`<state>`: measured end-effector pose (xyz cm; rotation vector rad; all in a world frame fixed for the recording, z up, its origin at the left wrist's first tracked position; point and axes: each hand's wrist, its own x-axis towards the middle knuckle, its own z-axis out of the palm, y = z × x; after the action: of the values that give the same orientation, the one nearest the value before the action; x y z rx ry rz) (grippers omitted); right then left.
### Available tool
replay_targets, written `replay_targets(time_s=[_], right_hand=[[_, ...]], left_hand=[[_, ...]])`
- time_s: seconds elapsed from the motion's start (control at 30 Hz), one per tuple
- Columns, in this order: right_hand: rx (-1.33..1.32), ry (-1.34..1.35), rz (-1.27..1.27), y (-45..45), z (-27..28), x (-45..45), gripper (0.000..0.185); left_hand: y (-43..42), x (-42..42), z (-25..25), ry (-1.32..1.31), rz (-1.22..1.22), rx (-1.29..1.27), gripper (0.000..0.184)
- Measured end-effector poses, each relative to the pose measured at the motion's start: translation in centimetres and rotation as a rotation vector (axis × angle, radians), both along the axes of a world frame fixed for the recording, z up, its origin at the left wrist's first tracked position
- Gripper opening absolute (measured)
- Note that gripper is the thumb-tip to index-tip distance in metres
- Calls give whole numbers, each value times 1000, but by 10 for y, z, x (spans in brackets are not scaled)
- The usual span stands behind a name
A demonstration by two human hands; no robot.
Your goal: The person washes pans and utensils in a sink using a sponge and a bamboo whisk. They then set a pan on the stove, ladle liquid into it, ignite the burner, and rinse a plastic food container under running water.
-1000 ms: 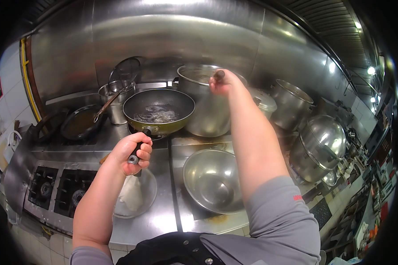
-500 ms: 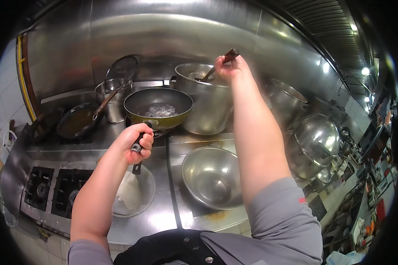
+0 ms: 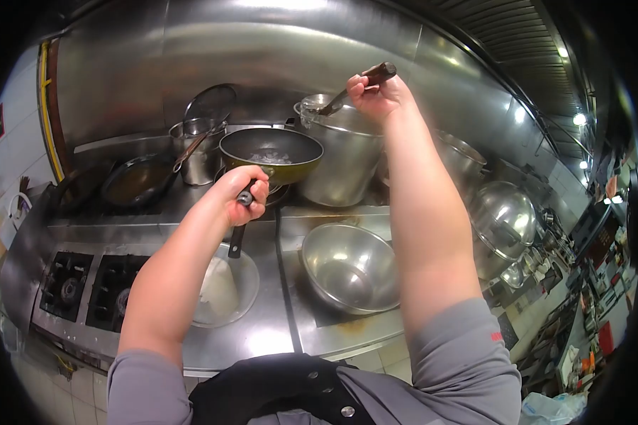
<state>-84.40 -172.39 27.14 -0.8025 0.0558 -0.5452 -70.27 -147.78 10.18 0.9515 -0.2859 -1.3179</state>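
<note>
My left hand (image 3: 242,195) is wrapped round the black handle of a deep frying pan (image 3: 295,172) with a dark inside and an olive-green outside. Some clear liquid shows in the pan, which sits raised over the back of the range. Higher up on the right, my right hand (image 3: 377,98) grips the brown handle of a ladle (image 3: 334,105). The ladle's metal bowl is at the left rim of a tall steel stockpot (image 3: 344,166), just beyond the pan. What the ladle bowl holds is hard to make out.
A wide steel bowl (image 3: 351,273) stands on the front counter. Left of it lies a round lidlike dish (image 3: 244,290) with something white. Gas burners (image 3: 67,287), a dark pan (image 3: 136,180) and a small pot with a strainer (image 3: 200,159) are left; a domed steel lid (image 3: 505,216) is right.
The ladle has come up and left to the stockpot's rim, its bowl now showing above it. In the pan, the liquid's surface looks calmer. The whole view has shifted slightly.
</note>
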Motion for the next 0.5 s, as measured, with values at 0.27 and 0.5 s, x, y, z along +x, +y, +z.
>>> replay_targets(time_s=[0.27, 0.5], right_hand=[[-354, 289, 36, 68, -41, -35, 14], [-893, 430, 51, 136, -110, -89, 71]], left_hand=[[43, -7, -2, -3, -27, -30, 11], [109, -19, -22, 22, -74, -26, 8]])
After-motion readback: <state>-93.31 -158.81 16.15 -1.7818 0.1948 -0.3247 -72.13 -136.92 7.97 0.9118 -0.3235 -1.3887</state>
